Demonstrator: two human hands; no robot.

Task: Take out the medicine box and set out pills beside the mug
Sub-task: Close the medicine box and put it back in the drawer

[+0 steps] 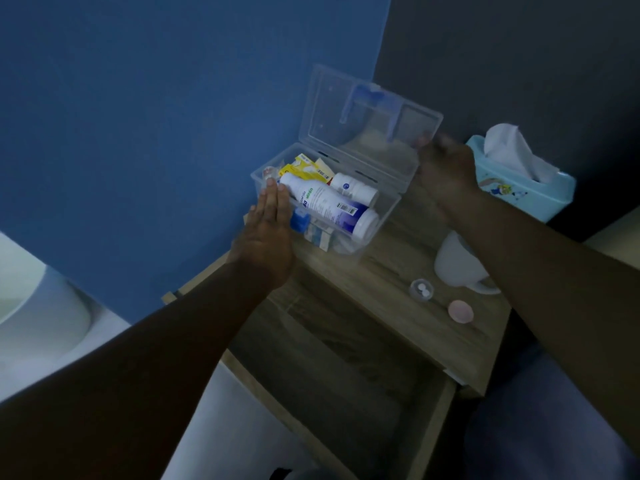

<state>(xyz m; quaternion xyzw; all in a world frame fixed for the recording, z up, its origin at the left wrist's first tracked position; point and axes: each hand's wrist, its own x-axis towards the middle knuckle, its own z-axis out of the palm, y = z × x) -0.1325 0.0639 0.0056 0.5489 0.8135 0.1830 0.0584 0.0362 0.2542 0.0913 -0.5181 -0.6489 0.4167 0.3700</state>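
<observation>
A clear plastic medicine box (377,206) stands on the wooden nightstand with its lid (367,126) up. Inside lie a large white and blue bottle (332,209), a smaller white bottle (353,188) and yellow packets (304,168). My left hand (266,237) lies flat against the box's left end, fingers straight. My right hand (446,164), blurred, is at the lid's right edge; whether it grips the lid is unclear. A white mug (453,265) sits right of the box, partly behind my right forearm. Beside it are a small clear cup holding two white pills (421,289) and a pink cap (460,311).
A light blue tissue box (526,181) with a white tissue sticking out stands at the back right. The nightstand's drawer (346,368) is pulled open below the top. A blue wall is behind the box, a dark wall to the right. A white rounded object (38,306) is at left.
</observation>
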